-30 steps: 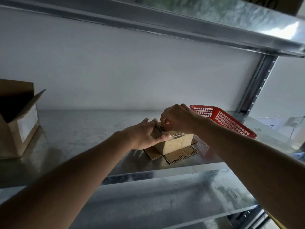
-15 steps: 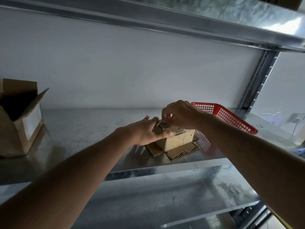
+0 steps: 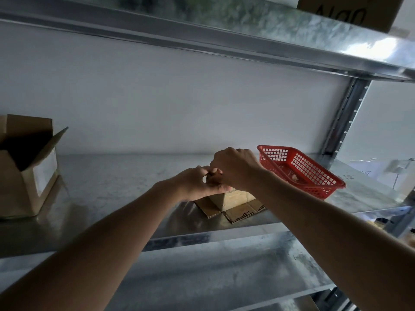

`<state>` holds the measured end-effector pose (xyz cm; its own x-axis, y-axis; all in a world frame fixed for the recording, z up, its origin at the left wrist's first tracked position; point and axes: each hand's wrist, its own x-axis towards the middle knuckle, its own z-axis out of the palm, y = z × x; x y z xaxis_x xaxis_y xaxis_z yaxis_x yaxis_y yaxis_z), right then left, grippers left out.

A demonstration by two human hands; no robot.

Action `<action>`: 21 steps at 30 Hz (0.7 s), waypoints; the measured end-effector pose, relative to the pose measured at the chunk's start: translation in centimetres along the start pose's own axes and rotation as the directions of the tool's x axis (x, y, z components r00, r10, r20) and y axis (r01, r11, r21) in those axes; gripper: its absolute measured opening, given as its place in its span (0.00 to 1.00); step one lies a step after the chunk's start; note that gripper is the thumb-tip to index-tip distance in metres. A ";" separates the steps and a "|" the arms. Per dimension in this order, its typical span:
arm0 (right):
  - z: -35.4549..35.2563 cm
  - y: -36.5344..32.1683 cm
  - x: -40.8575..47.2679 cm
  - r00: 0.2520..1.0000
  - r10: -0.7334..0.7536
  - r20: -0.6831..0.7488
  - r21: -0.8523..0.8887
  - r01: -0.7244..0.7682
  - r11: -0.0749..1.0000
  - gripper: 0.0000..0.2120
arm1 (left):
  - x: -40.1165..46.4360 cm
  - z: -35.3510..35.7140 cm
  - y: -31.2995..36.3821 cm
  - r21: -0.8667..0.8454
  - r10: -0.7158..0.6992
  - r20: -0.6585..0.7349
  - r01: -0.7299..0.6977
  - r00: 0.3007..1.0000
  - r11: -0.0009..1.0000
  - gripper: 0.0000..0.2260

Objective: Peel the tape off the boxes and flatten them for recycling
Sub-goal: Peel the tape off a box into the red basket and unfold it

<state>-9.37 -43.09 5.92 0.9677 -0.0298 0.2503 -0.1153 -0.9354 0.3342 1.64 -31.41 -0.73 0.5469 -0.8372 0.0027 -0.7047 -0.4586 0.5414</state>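
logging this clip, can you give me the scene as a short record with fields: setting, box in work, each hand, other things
setting: metal shelf against a white wall
box in work: small cardboard box, standing on the shelf with its bottom flaps splayed flat
left hand: grips the box's top left edge, fingers curled over it
right hand: curled over the box top, fingers pinching there; tape itself hidden
other things: red plastic basket right of the box; larger open cardboard box at far left
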 end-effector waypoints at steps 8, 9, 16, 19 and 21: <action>0.2 -0.8 0.7 0.997 0.064 -0.038 -0.042 -0.066 0.997 0.06 | 0.3 0.4 0.2 0.050 0.023 -0.027 -0.021 0.999 0.999 0.45; 0.2 -0.4 0.7 0.995 0.095 -0.034 0.022 -0.094 0.995 0.06 | 0.2 0.3 0.2 0.063 0.037 -0.026 -0.035 0.999 0.997 0.42; 1.6 2.1 -0.4 0.963 0.269 0.035 0.523 -0.247 0.816 0.08 | -0.4 0.0 0.7 0.180 0.249 -0.081 -0.231 0.965 0.956 0.35; 1.9 2.7 -1.0 0.945 0.319 0.072 0.649 -0.287 0.704 0.10 | -0.5 0.4 0.3 0.191 0.278 -0.140 -0.250 0.950 0.949 0.37; 2.0 3.1 -1.2 0.937 0.340 0.079 0.672 -0.302 0.676 0.11 | -0.5 0.6 0.0 0.212 0.306 -0.179 -0.267 0.935 0.940 0.39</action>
<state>-10.47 -46.65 4.82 0.8852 -0.3743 0.2762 -0.2200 -0.8600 -0.4603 1.04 -31.16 -1.27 0.3763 -0.8701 0.3185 -0.9045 -0.2704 0.3299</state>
